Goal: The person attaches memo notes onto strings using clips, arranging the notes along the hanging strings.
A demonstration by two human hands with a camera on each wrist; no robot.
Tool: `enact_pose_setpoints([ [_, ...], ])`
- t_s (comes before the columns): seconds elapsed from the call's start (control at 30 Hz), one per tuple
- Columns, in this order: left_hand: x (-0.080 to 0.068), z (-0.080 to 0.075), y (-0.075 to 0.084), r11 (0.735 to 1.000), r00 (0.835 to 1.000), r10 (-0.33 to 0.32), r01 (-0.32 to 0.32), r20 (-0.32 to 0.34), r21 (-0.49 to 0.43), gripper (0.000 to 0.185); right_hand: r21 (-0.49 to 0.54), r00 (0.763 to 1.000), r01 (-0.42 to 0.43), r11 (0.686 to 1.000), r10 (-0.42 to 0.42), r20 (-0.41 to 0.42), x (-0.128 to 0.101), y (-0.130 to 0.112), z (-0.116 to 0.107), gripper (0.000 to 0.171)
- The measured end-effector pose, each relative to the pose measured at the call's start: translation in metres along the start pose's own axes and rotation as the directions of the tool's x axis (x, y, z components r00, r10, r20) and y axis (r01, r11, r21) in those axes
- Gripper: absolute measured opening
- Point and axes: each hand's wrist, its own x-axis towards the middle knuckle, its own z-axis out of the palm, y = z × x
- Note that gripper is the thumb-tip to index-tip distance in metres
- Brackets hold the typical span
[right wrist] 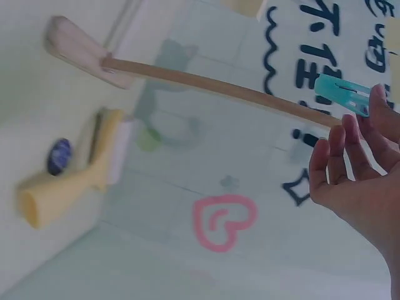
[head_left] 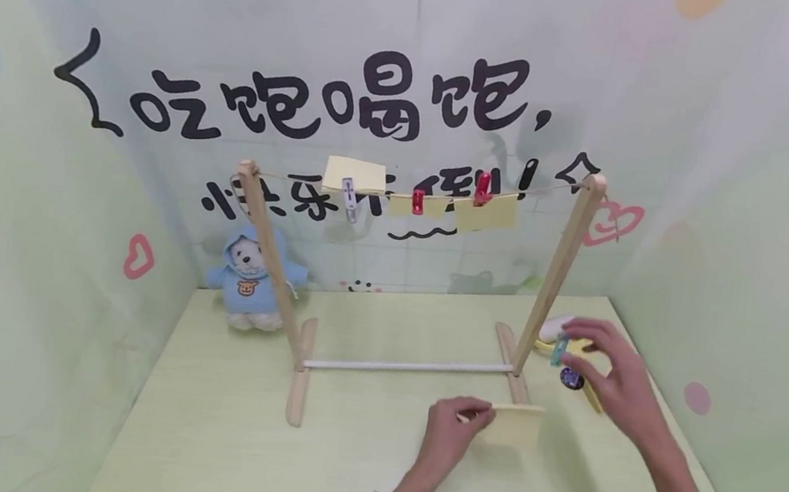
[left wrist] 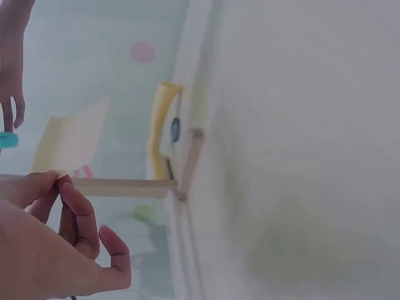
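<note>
My left hand pinches a pale yellow paper note by its left edge, low in front of the rack's right foot. Between thumb and fingertips, my right hand holds a teal clothespin, up and to the right of the note. The right wrist view shows the same clothespin from the side. On the string of the wooden rack hang several yellow notes, one with a lilac clothespin, others with a red clothespin and another red clothespin.
A plush toy in a blue hoodie sits behind the rack's left post. Behind my right hand lie a yellow object, a dark blue round item and a white item. Printed wall sheets enclose the table.
</note>
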Motion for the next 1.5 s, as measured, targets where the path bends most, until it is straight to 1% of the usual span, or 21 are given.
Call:
enact_pose_setpoints([
  [0.03,0.007,-0.004,0.01,1.0,1.0,0.005,-0.005,-0.018,-0.008,0.014,-0.01,0.999,0.036,0.999,-0.036,-0.004,0.012,-0.008,-0.008,0.042],
  [0.1,0.023,-0.014,0.032,0.999,0.998,0.022,-0.023,-0.053,-0.026,0.017,-0.038,0.997,0.075,0.996,-0.076,-0.023,0.034,-0.023,-0.024,0.043],
  [0.2,0.044,-0.027,0.068,0.996,0.993,0.075,-0.079,-0.094,-0.04,0.02,-0.038,0.995,0.09,0.995,-0.092,-0.04,0.066,-0.046,-0.047,0.041],
  [0.3,0.061,-0.037,0.105,0.986,0.981,0.148,-0.157,-0.129,-0.061,0.021,0.009,0.994,0.084,0.996,-0.083,-0.067,0.097,-0.067,-0.062,0.036],
  [0.37,0.07,-0.042,0.127,0.975,0.97,0.191,-0.205,-0.147,-0.088,0.02,0.058,0.993,0.08,0.995,-0.075,-0.087,0.116,-0.077,-0.066,0.031],
  [0.43,0.077,-0.045,0.146,0.964,0.963,0.222,-0.241,-0.155,-0.113,0.019,0.103,0.993,0.068,0.992,-0.058,-0.101,0.132,-0.085,-0.068,0.025],
  [0.5,0.084,-0.048,0.161,0.953,0.956,0.248,-0.27,-0.157,-0.138,0.019,0.126,0.994,0.043,0.991,-0.029,-0.109,0.146,-0.089,-0.068,0.022],
  [0.57,0.09,-0.05,0.173,0.948,0.953,0.255,-0.28,-0.163,-0.154,0.019,0.129,0.994,0.016,0.992,-0.002,-0.113,0.158,-0.09,-0.066,0.021],
  [0.67,0.098,-0.052,0.184,0.939,0.948,0.265,-0.295,-0.174,-0.178,0.018,0.114,0.993,-0.01,0.993,0.024,-0.12,0.173,-0.091,-0.064,0.021],
  [0.77,0.104,-0.053,0.193,0.927,0.946,0.273,-0.307,-0.175,-0.215,0.018,0.119,0.992,-0.009,0.993,0.024,-0.126,0.185,-0.09,-0.063,0.021],
  [0.9,0.108,-0.05,0.202,0.904,0.945,0.28,-0.319,-0.17,-0.284,0.018,0.127,0.992,-0.007,0.992,0.023,-0.125,0.198,-0.089,-0.06,0.02],
  [0.97,0.11,-0.046,0.206,0.894,0.943,0.279,-0.323,-0.178,-0.311,0.018,0.129,0.993,-0.017,0.991,0.032,-0.117,0.203,-0.087,-0.058,0.019],
  [1.07,0.113,-0.042,0.21,0.882,0.941,0.278,-0.329,-0.192,-0.338,0.019,0.132,0.994,-0.04,0.99,0.054,-0.1,0.207,-0.083,-0.055,0.019],
  [1.17,0.114,-0.039,0.213,0.88,0.939,0.276,-0.332,-0.205,-0.339,0.02,0.138,0.994,-0.057,0.989,0.069,-0.085,0.206,-0.081,-0.053,0.018],
  [1.33,0.116,-0.037,0.215,0.878,0.936,0.266,-0.334,-0.233,-0.342,0.02,0.134,0.995,-0.058,0.989,0.069,-0.077,0.207,-0.077,-0.05,0.019],
  [1.5,0.117,-0.035,0.217,0.863,0.934,0.255,-0.337,-0.252,-0.376,0.019,0.118,0.997,-0.048,0.992,0.056,-0.058,0.205,-0.074,-0.048,0.019],
])
